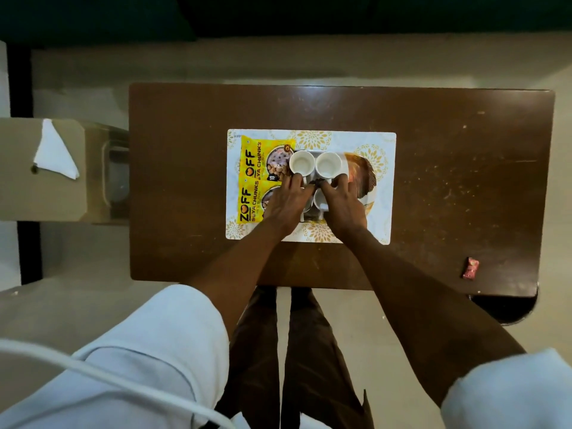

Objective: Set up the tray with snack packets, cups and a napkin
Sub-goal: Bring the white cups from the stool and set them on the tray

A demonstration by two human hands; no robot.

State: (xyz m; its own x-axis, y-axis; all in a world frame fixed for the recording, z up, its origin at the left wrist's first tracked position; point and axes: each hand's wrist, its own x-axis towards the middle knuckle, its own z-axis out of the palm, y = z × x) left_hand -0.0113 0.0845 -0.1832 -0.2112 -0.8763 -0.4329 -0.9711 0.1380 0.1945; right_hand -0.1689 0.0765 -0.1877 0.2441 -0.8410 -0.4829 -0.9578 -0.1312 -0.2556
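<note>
A white tray [383, 187] with gold flower prints lies in the middle of the brown table [185, 181]. Two yellow snack packets [252, 181] lie along its left side. At its back stand two white cups [301, 162] side by side, the second cup [328, 164] to the right. A third cup [318, 198] shows between my hands, on a dark packet [311, 215]. A brown-orange packet [362, 171] lies to the right. My left hand [286, 205] and right hand [343, 209] hover over the tray's middle, fingertips meeting at something small and dark; their grip is hidden. A white napkin [55, 153] lies on the side stand.
A beige side stand [37, 193] is left of the table. A small red wrapped sweet [470, 267] lies near the table's front right corner. My legs are at the table's front edge. A white cable [93, 376] crosses my left sleeve.
</note>
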